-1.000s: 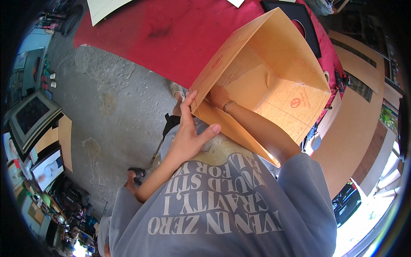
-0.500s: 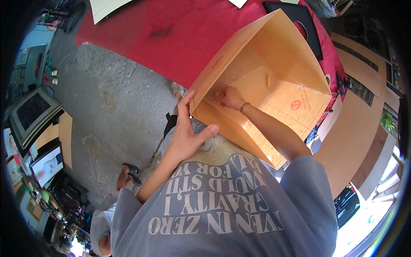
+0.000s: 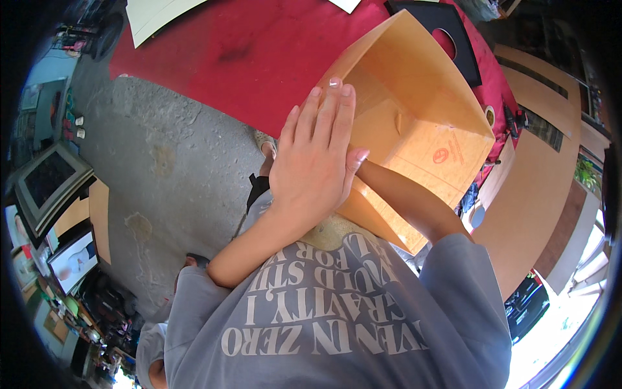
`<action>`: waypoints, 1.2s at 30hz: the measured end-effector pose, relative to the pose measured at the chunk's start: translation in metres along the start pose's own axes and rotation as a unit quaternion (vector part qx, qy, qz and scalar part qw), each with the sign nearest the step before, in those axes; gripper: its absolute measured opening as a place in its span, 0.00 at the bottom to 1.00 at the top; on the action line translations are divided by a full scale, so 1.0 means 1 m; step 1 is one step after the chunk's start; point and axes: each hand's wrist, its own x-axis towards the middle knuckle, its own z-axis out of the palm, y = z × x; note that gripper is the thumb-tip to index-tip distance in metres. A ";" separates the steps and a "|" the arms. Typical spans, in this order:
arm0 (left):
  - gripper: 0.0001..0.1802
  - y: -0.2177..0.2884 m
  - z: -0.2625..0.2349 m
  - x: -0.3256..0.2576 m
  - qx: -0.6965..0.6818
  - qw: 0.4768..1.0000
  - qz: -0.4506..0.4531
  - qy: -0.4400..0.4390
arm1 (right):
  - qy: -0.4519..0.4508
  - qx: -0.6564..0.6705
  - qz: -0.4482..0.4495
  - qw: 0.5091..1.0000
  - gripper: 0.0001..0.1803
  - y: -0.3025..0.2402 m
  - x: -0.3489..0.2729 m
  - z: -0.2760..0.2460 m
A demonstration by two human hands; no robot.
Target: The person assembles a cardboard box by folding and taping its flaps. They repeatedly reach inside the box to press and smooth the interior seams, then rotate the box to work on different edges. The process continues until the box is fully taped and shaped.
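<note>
A tan cardboard box [image 3: 424, 71] with its open end toward me leans on the edge of a red-covered table [image 3: 214, 58]. Inside it a small flap or handle slot shows, and red printing marks one inner wall. My left hand [image 3: 313, 152] is raised before the box's left side, flat, fingers stretched out and close together, holding nothing that I can see. Behind it my right forearm [image 3: 408, 194] reaches into the box. The left hand covers my right hand, so its fingers and anything in them are hidden.
A black panel with a round hole [image 3: 453, 48] lies on the table behind the box. Pale sheets [image 3: 159, 19] sit at its far edge. Large brown boards [image 3: 531, 207] stand at the right. Framed pictures [image 3: 48, 175] are at the left, and another person [image 3: 152, 350] is at lower left.
My left hand has left the box's near-left edge and moved up and right, now flat in front of my right hand, which was visible inside the box before. The box has shifted slightly left.
</note>
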 end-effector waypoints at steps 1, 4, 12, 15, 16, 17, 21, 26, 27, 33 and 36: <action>0.38 0.002 0.003 0.001 0.044 0.998 -0.009 -0.037 | -0.009 0.010 -0.007 1.000 0.14 0.007 0.004 -0.003; 0.40 0.002 0.007 0.001 0.084 0.996 -0.017 -0.033 | -0.064 0.044 -0.037 0.996 0.13 0.028 0.014 -0.028; 0.38 0.004 0.012 0.001 0.137 0.990 -0.023 -0.021 | -0.127 -0.143 0.030 0.981 0.21 0.048 -0.032 -0.152; 0.39 0.002 0.016 -0.002 0.133 0.991 -0.027 -0.019 | -0.115 -0.120 0.035 0.985 0.20 0.047 -0.068 -0.200; 0.39 0.002 0.017 -0.002 0.134 0.991 -0.028 -0.017 | -0.115 -0.086 0.053 0.988 0.19 0.045 -0.081 -0.216; 0.39 0.001 0.017 -0.002 0.134 0.990 -0.027 -0.017 | -0.099 -0.077 0.054 0.991 0.19 0.041 -0.097 -0.231; 0.39 0.003 0.007 0.002 0.124 0.992 -0.008 -0.007 | 0.089 -0.153 0.009 0.984 0.14 0.010 -0.176 -0.261; 0.37 0.024 -0.021 0.011 -0.102 0.988 0.114 0.013 | 0.324 -0.132 -0.214 0.912 0.05 -0.052 -0.244 -0.227; 0.35 0.030 -0.022 0.014 -0.190 0.970 0.151 0.009 | 0.332 -0.100 -0.253 0.903 0.05 -0.063 -0.249 -0.218; 0.14 0.036 -0.022 0.028 -0.199 0.969 0.130 -0.068 | 0.352 -0.068 -0.261 0.896 0.11 -0.074 -0.256 -0.208; 0.19 0.014 -0.032 0.031 -0.223 0.971 0.067 -0.047 | 0.294 -0.043 -0.189 0.936 0.17 -0.050 -0.256 -0.213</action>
